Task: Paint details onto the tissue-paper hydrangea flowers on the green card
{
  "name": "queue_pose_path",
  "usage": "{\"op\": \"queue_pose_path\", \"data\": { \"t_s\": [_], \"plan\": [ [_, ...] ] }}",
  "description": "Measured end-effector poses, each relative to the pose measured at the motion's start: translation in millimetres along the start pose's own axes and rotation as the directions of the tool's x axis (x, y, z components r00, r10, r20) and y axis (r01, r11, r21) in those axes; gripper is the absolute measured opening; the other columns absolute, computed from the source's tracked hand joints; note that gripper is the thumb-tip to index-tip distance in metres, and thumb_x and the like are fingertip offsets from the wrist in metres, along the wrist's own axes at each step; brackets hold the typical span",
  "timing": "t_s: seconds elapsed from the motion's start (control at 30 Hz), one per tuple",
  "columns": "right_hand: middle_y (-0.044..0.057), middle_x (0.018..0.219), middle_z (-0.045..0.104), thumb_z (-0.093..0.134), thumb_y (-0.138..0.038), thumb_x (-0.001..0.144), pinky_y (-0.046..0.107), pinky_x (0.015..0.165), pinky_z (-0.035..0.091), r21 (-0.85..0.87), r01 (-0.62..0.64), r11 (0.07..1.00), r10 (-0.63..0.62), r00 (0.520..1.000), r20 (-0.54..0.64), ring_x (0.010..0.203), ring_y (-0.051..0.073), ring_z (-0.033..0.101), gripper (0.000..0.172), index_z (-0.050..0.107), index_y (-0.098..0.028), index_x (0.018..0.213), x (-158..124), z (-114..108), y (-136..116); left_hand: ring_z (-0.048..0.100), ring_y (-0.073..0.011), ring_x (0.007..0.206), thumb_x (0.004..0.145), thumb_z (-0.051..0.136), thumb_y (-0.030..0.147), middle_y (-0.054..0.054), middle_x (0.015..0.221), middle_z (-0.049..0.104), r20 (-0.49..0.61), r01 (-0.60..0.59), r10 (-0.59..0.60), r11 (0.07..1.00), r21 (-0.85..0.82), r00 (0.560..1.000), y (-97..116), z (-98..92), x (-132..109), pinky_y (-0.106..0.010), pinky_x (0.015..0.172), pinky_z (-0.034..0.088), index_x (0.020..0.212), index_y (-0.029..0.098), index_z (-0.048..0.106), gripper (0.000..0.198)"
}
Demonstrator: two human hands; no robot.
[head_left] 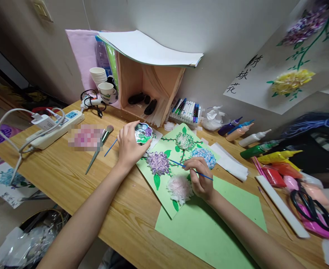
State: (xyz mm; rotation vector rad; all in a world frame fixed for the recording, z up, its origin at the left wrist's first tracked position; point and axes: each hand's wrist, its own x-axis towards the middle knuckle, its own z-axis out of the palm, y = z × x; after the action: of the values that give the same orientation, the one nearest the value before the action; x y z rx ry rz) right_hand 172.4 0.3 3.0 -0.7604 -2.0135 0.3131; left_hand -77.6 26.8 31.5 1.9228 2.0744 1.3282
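My right hand (200, 175) is closed around a thin blue paintbrush (177, 163), its tip over the flower picture on a light green board (164, 200). Raised flowers cover the board: a purple one (158, 163), a pale pink one (179, 188), a green-and-white one (185, 141) and a blue one (203, 157), with painted leaves and stems. At the board's upper left, my left hand (130, 145) grips a small round paint palette (143, 133) with purple and green paint in its wells. Another blue brush (111, 147) lies partly hidden beside that hand.
A wide brush (99, 149) and a power strip (56, 129) lie on the left. Behind stands an open wooden box (150, 84) beside a marker set (186, 111). Paint bottles (255, 149), scissors (311, 209) and a white strip (282, 206) crowd the right. A green sheet (217, 224) lies under the board.
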Motion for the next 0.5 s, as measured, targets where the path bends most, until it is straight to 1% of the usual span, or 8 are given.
{"op": "queue_pose_path", "data": {
  "t_s": [0.13, 0.2, 0.33, 0.5],
  "plan": [
    [0.003, 0.079, 0.062, 0.04, -0.01, 0.084, 0.038, 0.074, 0.042, 0.02, -0.016, 1.0, 0.016, 1.0, -0.011, 0.08, 0.021, 0.055, 0.019, 0.053, -0.023, 0.086, 1.6, -0.5, 0.4, 0.049, -0.03, 0.115, 0.068, 0.074, 0.032, -0.01, 0.123, 0.056, -0.009, 0.002, -0.002, 1.0, 0.011, 1.0, -2.2, 0.5, 1.2, -0.044, 0.099, 0.037, 0.124, 0.019, 0.049, 0.063],
    [0.003, 0.08, 0.061, 0.039, -0.01, 0.085, 0.038, 0.075, 0.042, 0.017, -0.01, 1.0, 0.01, 1.0, 0.0, 0.08, 0.021, 0.055, 0.019, 0.053, -0.023, 0.086, 2.2, -0.2, 0.6, 0.05, -0.03, 0.115, 0.068, 0.074, 0.032, -0.011, 0.123, 0.056, -0.012, 0.003, -0.003, 1.0, 0.015, 1.0, -2.7, 0.7, 1.5, -0.044, 0.099, 0.037, 0.124, 0.019, 0.049, 0.063],
    [0.004, 0.081, 0.062, 0.039, -0.01, 0.085, 0.038, 0.074, 0.042, -0.006, -0.011, 1.0, 0.011, 1.0, -0.022, 0.081, 0.021, 0.055, 0.02, 0.054, -0.023, 0.09, 1.4, 0.7, 0.6, 0.05, -0.0298, 0.115, 0.068, 0.074, 0.032, -0.011, 0.123, 0.056, -0.008, 0.001, -0.001, 1.0, 0.011, 1.0, -3.3, 0.6, 1.8, -0.044, 0.099, 0.038, 0.124, 0.019, 0.049, 0.063],
    [0.004, 0.083, 0.063, 0.041, -0.009, 0.084, 0.038, 0.076, 0.042, -0.051, 0.008, 0.999, -0.007, 1.0, 0.018, 0.082, 0.021, 0.055, 0.021, 0.055, -0.023, 0.092, -0.4, 1.6, 0.3, 0.049, -0.0296, 0.116, 0.068, 0.075, 0.032, -0.01, 0.124, 0.055, -0.016, 0.002, -0.002, 1.0, 0.005, 1.0, -4.0, 0.1, 2.5, -0.043, 0.1, 0.037, 0.124, 0.019, 0.049, 0.063]
  ]
}}
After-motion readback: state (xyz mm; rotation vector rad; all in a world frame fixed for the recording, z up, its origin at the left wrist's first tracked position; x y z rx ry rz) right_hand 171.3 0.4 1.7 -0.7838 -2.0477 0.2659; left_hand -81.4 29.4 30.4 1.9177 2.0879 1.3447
